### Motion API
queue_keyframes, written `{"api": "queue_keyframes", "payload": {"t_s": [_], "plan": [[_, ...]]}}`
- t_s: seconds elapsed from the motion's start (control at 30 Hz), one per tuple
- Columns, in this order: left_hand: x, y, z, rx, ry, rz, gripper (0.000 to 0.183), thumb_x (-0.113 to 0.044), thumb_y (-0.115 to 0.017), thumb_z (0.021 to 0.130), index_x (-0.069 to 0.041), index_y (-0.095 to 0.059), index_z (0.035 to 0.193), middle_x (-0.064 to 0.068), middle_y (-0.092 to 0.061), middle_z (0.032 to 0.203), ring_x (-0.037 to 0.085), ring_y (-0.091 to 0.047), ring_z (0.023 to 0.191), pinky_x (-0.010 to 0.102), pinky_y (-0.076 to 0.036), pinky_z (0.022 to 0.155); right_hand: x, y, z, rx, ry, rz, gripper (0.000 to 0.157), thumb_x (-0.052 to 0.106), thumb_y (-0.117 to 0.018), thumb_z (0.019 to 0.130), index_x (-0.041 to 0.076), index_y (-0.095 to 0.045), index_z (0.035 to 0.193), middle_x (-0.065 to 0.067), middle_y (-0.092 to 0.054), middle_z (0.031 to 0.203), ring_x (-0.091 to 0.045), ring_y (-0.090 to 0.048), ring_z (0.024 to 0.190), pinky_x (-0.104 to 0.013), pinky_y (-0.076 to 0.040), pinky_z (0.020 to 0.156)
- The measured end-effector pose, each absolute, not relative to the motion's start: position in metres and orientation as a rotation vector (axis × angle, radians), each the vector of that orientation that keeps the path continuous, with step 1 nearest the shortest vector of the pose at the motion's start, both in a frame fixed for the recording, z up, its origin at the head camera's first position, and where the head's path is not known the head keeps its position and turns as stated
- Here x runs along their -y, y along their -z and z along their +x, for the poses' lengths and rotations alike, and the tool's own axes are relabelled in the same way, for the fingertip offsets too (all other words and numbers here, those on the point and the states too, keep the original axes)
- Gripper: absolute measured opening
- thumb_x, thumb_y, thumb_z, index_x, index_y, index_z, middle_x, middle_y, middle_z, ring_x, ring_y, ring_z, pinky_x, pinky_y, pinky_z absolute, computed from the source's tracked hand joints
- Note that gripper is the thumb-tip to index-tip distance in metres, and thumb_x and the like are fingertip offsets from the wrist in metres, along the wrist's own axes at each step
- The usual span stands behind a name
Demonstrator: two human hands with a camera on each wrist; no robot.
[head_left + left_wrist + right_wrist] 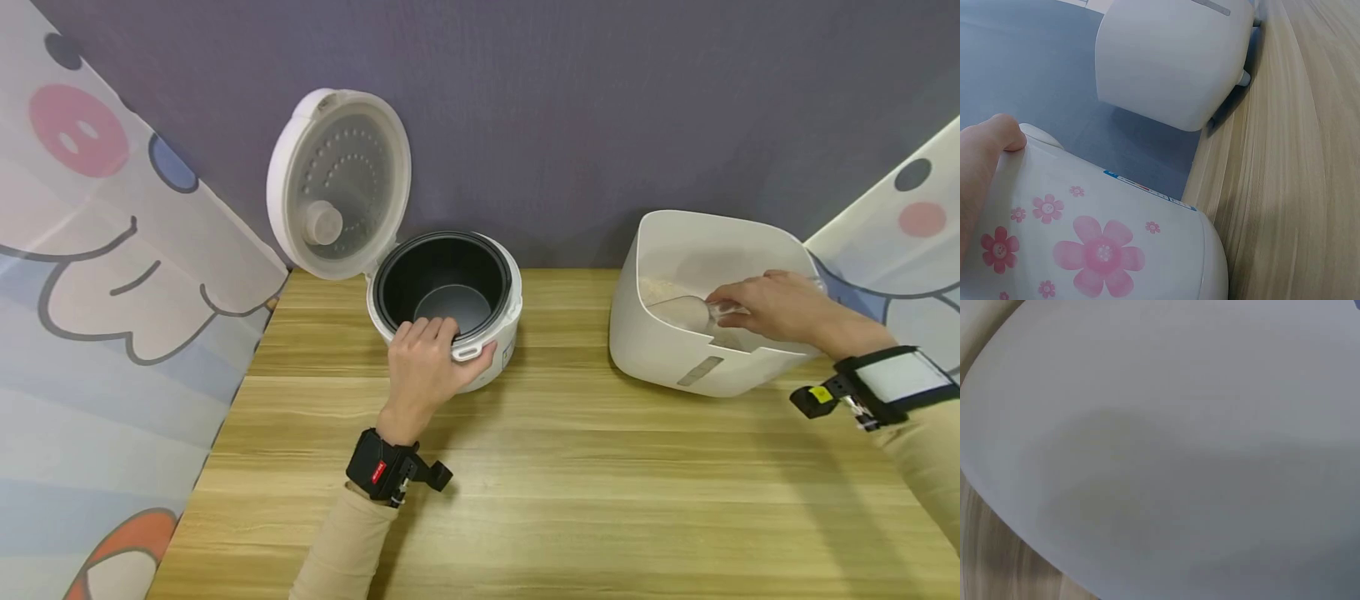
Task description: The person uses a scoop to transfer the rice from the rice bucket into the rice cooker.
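Note:
A white rice cooker (510, 340) stands on the table with its lid (352, 179) raised and a dark inner pot (450, 292) inside. My left hand (423, 362) grips its front rim, fingers curled over the edge and thumb beside the latch. Pink flowers decorate the cooker's side (1104, 253) in the left wrist view. To the right is a white rice bin (663, 354) holding pale rice (660, 290). Inside its opening, my right hand (776, 308) holds a clear scoop (686, 312) by the handle. The right wrist view shows only the bin's outer wall (1166, 425), close up.
Both containers stand on a wood-grain table (570, 483), close to a grey-purple back wall (525, 125). Cartoon-printed sheets (112, 333) line the left and right sides. The raised lid leans back toward the left.

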State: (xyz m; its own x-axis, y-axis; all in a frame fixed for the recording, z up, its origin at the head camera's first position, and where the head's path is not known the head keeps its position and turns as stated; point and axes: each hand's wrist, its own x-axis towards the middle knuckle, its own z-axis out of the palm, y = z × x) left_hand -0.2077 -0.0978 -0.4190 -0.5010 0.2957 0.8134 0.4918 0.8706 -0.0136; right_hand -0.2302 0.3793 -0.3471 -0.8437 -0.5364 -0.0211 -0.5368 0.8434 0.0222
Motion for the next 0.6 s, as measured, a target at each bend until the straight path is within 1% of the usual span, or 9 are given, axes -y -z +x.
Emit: {"api": "queue_keyframes", "payload": {"t_s": [0.07,0.23,0.43,0.6], "plan": [[0.0979,0.4187,-0.2074,2.134,0.270,-0.568,0.055,-0.058,-0.060,0.085,-0.009,-0.049,0.063,0.003,-0.053,0.054,0.024,-0.050,0.049,0.034,-0.038,0.051,-0.3790,0.3476,-0.2304,-2.995,-0.027,-0.867,0.029,0.017,-0.083,0.085,0.010,-0.076,0.112,0.001,-0.078,0.094,-0.019,-0.073,0.076,-0.037,-0.051,0.063],[0.0974,0.4190,-0.2076,2.130,0.266,-0.575,0.056,-0.059,-0.060,0.085,-0.009,-0.049,0.063,0.003,-0.053,0.054,0.024,-0.050,0.048,0.034,-0.037,0.050,-0.3769,0.3447,-0.2285,-2.967,0.020,-0.792,0.029,0.018,-0.080,0.089,0.007,-0.074,0.115,-0.002,-0.078,0.094,-0.022,-0.073,0.077,-0.042,-0.054,0.066],[0.0975,0.4204,-0.2088,2.118,0.279,-0.571,0.055,-0.058,-0.060,0.085,-0.009,-0.049,0.063,0.003,-0.052,0.054,0.024,-0.049,0.048,0.033,-0.036,0.050,-0.3770,0.3423,-0.2277,-2.974,0.061,-0.778,0.030,0.019,-0.080,0.088,0.008,-0.075,0.115,-0.004,-0.078,0.095,-0.024,-0.073,0.078,-0.041,-0.052,0.064],[0.0976,0.4191,-0.2084,2.108,0.275,-0.573,0.055,-0.058,-0.061,0.084,-0.009,-0.049,0.063,0.003,-0.051,0.054,0.024,-0.048,0.048,0.033,-0.037,0.050,-0.3809,0.3392,-0.2257,-2.989,0.055,-0.761,0.032,0.019,-0.080,0.088,0.008,-0.074,0.118,-0.005,-0.078,0.098,-0.023,-0.073,0.078,-0.044,-0.053,0.066]]}}
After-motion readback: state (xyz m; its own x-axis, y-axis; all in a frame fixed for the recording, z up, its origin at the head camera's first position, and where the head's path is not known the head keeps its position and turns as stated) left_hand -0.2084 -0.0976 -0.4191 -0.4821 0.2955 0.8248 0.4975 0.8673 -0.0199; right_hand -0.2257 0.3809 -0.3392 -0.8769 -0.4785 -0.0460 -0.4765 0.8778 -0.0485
